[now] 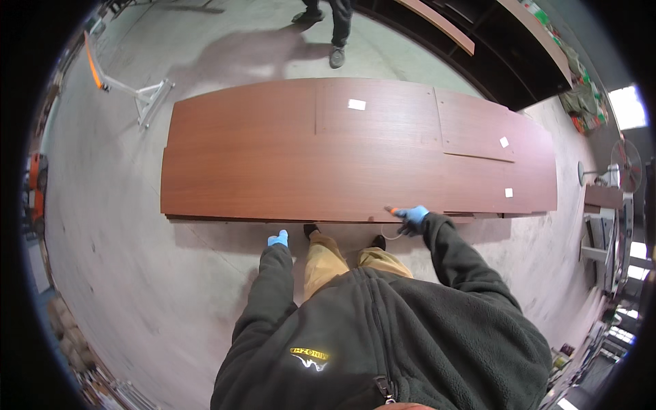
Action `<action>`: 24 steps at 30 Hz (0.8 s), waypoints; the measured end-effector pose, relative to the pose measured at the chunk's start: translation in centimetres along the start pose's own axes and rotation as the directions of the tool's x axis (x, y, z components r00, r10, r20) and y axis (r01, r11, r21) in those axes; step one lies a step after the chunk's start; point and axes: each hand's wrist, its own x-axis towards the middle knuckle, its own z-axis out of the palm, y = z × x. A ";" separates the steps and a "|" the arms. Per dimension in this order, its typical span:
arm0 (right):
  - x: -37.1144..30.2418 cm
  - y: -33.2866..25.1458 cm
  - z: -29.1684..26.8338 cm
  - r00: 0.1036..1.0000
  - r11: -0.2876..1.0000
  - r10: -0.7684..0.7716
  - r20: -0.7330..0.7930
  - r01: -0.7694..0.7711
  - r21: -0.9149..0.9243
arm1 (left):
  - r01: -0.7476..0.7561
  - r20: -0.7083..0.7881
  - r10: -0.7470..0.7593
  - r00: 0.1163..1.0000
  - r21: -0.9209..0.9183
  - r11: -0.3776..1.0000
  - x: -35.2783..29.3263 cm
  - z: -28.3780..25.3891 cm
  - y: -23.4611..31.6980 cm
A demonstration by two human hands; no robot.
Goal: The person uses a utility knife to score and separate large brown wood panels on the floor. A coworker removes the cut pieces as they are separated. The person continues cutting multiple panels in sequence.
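A large stack of reddish-brown wood panels (273, 157) lies flat in front of me on the concrete floor. My right hand (413, 217), in a blue glove, rests at the near edge of the panels and grips a small orange-tipped tool (393, 211) with a thin cord hanging from it. My left hand (278, 239), also in a blue glove, hangs free just short of the panels' near edge, holding nothing; its fingers are too small to read. Smaller panels (475, 130) with white labels lie on top at the right.
Another person's legs and shoes (336, 41) stand beyond the far edge of the panels. A white metal stand (140, 92) with an orange part sits at the far left. Dark shelving (478, 41) runs along the far right, and a fan (625, 164) stands at the right.
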 end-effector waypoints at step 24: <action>-10.2 15.9 -7.9 0.987 0.852 -0.161 -0.020 0.149 0.502 | -0.129 0.328 0.128 0.936 -0.016 0.991 -27.0 13.1 8.4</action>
